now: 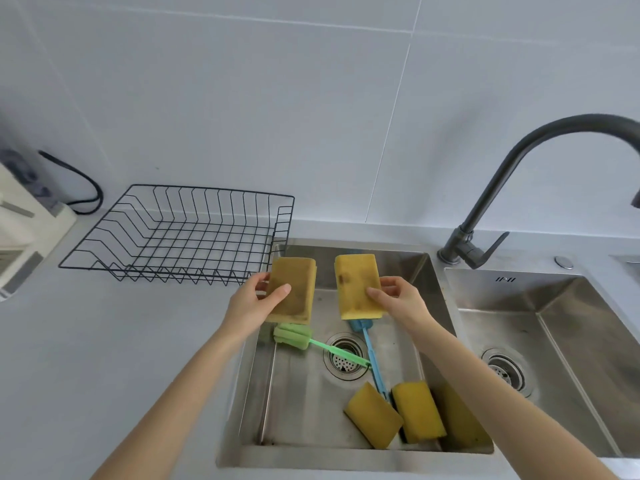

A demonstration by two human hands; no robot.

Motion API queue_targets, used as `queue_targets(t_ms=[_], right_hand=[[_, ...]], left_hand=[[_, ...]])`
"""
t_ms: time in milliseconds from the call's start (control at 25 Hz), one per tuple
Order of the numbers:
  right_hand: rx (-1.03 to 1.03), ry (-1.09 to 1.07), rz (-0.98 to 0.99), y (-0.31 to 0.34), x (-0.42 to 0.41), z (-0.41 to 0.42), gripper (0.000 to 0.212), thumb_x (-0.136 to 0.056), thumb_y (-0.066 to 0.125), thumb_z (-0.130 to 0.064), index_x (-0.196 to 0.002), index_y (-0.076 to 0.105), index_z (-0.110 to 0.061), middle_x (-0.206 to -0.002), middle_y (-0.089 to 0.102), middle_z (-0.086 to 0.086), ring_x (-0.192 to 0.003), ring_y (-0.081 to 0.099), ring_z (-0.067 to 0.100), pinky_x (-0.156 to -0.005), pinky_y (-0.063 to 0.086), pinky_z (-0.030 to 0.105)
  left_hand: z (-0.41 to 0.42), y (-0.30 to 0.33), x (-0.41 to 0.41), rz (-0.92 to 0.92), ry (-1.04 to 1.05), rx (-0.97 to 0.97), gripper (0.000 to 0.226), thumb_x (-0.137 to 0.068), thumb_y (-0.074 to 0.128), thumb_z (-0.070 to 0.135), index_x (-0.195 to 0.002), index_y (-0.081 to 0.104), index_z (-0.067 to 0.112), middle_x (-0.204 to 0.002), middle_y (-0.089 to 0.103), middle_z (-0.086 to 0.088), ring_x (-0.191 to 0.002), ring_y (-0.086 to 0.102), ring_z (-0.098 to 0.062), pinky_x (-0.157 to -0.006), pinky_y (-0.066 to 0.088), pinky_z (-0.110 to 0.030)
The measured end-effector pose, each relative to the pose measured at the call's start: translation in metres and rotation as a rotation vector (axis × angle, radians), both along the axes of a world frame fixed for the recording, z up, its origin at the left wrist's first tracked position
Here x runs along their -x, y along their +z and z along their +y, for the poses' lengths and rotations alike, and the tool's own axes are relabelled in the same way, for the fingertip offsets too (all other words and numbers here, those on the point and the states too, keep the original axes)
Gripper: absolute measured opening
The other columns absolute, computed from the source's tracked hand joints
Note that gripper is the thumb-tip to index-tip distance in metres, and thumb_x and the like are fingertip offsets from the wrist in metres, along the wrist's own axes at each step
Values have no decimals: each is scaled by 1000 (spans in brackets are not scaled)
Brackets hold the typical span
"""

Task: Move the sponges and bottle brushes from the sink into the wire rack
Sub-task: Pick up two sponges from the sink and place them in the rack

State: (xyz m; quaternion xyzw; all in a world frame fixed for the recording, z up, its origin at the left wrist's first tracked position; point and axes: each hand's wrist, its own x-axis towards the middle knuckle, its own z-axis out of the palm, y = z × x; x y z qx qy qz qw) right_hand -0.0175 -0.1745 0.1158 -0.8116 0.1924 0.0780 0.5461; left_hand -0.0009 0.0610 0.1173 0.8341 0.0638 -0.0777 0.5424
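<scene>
My left hand [258, 299] holds a stained yellow sponge [294, 289] above the left edge of the steel sink [249, 393]. My right hand [398, 299] holds a second yellow sponge [356, 284] over the sink's middle. On the sink floor lie a green bottle brush [294, 336] and a blue bottle brush [369, 348], their handles crossing near the drain [344, 356]. Two more yellow sponges [374, 415] [417, 410] rest in the near right corner. The black wire rack [176, 233] stands on the counter to the left of the sink, with nothing in it.
A dark faucet [491, 202] arches over the divider on the right, beside a second basin [540, 341]. A white appliance [20, 230] with a black cable [86, 188] stands at the far left. Grey counter [104, 341] stretches in front of the rack.
</scene>
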Motion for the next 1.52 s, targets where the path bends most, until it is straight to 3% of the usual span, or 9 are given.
queue_targets(t_ms=[200,360,600,720,880,1040,1200,1440,1520], right_hand=[[-14,32,-48,14,-20,19,44,-86,64,-28,-122,51,-6,-114,62,12,-107,60,27,-95,51,38],[-7,61,-52,21,-40,37,43,-84,66,-31,-119,54,-9,-110,64,10,-107,62,28,-97,51,42],[-26,124,-43,31,-82,68,32,-80,70,-31,-103,53,-18,-106,65,11,-101,65,31,-93,53,48],[-19,132,-44,38,-110,87,36,-81,70,-25,-111,54,-12,-100,62,10,-90,64,27,-92,54,45],[-12,145,-10,43,-152,116,44,-82,70,-22,-118,52,-5,-100,56,10,-93,63,28,-92,55,43],[103,206,14,37,-188,147,45,-84,66,-21,-123,46,-10,-89,53,5,-87,61,29,-92,54,45],[394,321,-16,26,-209,169,48,-87,59,-22,-129,39,-12,-103,55,14,-101,59,34,-91,52,42],[602,453,13,-3,-230,192,39,-90,50,-16,-126,37,-7,-117,57,22,-97,58,38,-62,42,33],[680,499,14,-9,-234,197,36,-91,44,-9,-126,35,-5,-120,53,23,-100,55,39,-62,39,34]], left_hand=[[20,20,-12,-72,83,13,42,-84,62,29,-121,52,10,-103,54,0,-92,54,-19,-68,43,-23],[36,28,-20,-93,141,12,42,-85,60,29,-121,51,10,-105,53,0,-89,52,-18,-61,39,-15],[66,29,-35,-101,252,36,42,-86,59,30,-122,50,10,-107,53,-2,-92,51,-19,-60,39,-17],[80,24,-42,-100,292,34,43,-86,59,30,-122,50,9,-105,53,-2,-94,51,-19,-63,41,-23],[94,18,-50,-91,329,73,41,-85,60,29,-121,51,11,-105,55,-3,-93,52,-19,-63,40,-15],[106,14,-61,-85,373,60,41,-85,60,30,-121,51,12,-105,54,-1,-94,52,-19,-63,40,-14],[112,15,-72,-102,381,58,40,-85,60,30,-119,52,12,-103,55,1,-93,54,-18,-64,42,-16],[117,10,-91,-102,387,28,36,-84,61,30,-116,52,15,-99,56,3,-93,54,-18,-68,43,-18],[118,8,-95,-86,389,29,35,-84,61,31,-115,53,17,-96,56,5,-92,54,-18,-70,44,-21]])
